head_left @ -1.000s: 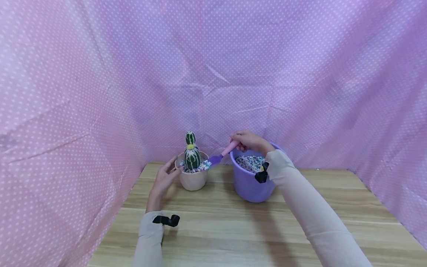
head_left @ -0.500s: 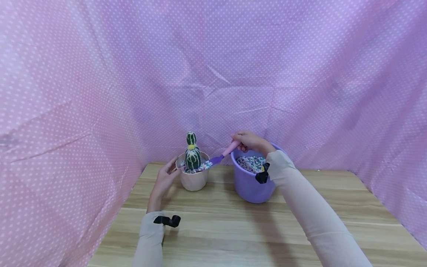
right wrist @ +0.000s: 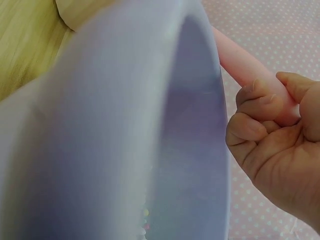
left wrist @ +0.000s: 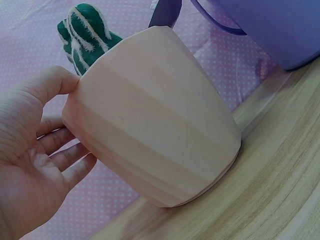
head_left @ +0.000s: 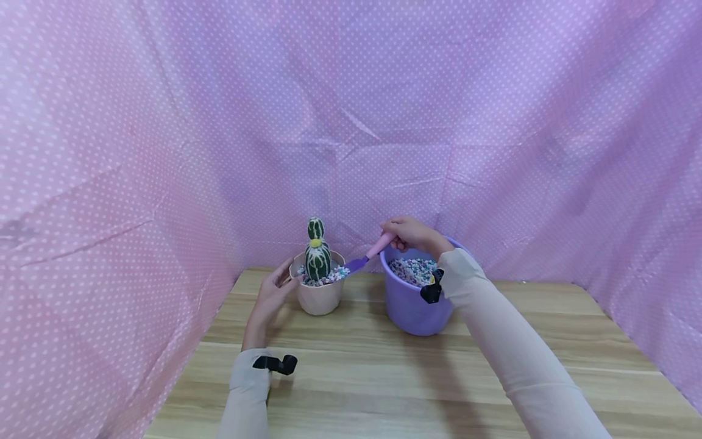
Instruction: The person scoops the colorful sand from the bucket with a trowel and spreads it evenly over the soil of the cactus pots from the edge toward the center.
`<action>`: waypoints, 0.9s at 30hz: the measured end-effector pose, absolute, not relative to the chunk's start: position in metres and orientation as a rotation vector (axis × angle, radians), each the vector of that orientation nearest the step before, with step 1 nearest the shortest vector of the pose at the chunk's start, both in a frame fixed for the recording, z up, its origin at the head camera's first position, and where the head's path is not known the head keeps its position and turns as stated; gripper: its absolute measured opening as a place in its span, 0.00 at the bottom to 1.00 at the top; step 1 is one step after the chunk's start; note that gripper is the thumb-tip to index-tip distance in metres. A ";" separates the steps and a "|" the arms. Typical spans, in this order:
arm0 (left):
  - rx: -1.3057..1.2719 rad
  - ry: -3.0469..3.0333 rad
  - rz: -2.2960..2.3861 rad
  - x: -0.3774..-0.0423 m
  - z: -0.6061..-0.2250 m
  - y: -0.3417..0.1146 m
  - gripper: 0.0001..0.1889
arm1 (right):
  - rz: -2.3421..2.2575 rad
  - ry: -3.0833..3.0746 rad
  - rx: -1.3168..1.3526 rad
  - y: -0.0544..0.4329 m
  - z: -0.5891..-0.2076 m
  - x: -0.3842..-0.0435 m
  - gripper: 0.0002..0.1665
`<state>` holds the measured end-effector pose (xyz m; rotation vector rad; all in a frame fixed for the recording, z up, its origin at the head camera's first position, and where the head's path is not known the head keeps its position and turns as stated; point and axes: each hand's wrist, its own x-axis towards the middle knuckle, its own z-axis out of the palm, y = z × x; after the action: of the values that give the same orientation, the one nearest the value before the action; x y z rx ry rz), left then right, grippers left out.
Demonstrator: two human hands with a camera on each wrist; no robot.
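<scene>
In the head view, my left hand (head_left: 272,297) holds the near-left side of a pale peach flower pot (head_left: 320,300). Its thumb (left wrist: 62,82) lies at the rim in the left wrist view, with the other fingers round the pot's side, their tips partly hidden. A green toy cactus (head_left: 318,262) with white lines and a yellow flower stands in the pot among pastel beads. My right hand (head_left: 408,231) grips the pink handle (right wrist: 250,62) of a small purple shovel (head_left: 358,264). The shovel slants down left, its blade tip over the pot's right rim among beads.
A purple bucket (head_left: 417,311) partly filled with pastel beads (head_left: 412,270) stands right of the pot, below my right wrist. Both containers rest on a wooden table (head_left: 351,384). Pink dotted cloth (head_left: 351,152) hangs behind and at both sides.
</scene>
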<state>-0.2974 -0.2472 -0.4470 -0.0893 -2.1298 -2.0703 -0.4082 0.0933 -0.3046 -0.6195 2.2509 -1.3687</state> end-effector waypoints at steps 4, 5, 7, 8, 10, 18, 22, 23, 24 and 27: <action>-0.086 -2.132 -2.062 -0.298 -0.447 -0.246 0.34 | -1.375 2.248 -0.618 0.094 -0.304 -0.408 0.20; -0.092 -2.136 -2.057 -0.297 -0.447 -0.246 0.34 | -1.374 2.248 -0.621 0.094 -0.305 -0.408 0.20; -0.097 -2.143 -2.048 -0.297 -0.446 -0.246 0.35 | -1.372 2.248 -0.629 0.094 -0.305 -0.409 0.20; -0.099 -2.143 -2.047 -0.297 -0.446 -0.246 0.34 | -1.372 2.248 -0.631 0.094 -0.305 -0.409 0.20; -0.104 -2.146 -2.045 -0.296 -0.446 -0.246 0.35 | -1.374 2.247 -0.635 0.094 -0.305 -0.409 0.20; -0.090 -2.121 -2.057 -0.296 -0.449 -0.246 0.34 | -1.366 2.254 -0.628 0.095 -0.303 -0.408 0.19; -0.080 -2.134 -2.045 -0.297 -0.448 -0.247 0.34 | -1.366 2.280 -0.616 0.096 -0.303 -0.409 0.18; -0.077 -2.138 -2.041 -0.297 -0.448 -0.247 0.34 | -1.366 2.282 -0.611 0.096 -0.303 -0.409 0.19; -0.075 -2.141 -2.038 -0.297 -0.449 -0.247 0.34 | -1.365 2.282 -0.610 0.096 -0.303 -0.409 0.19; -0.077 -2.146 -2.030 -0.297 -0.450 -0.247 0.34 | -1.369 2.280 -0.601 0.097 -0.303 -0.409 0.20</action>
<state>-0.2973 -0.2469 -0.4497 -0.0775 -2.1459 -2.0302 -0.4088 0.0975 -0.3032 -0.6009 2.2799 -1.3691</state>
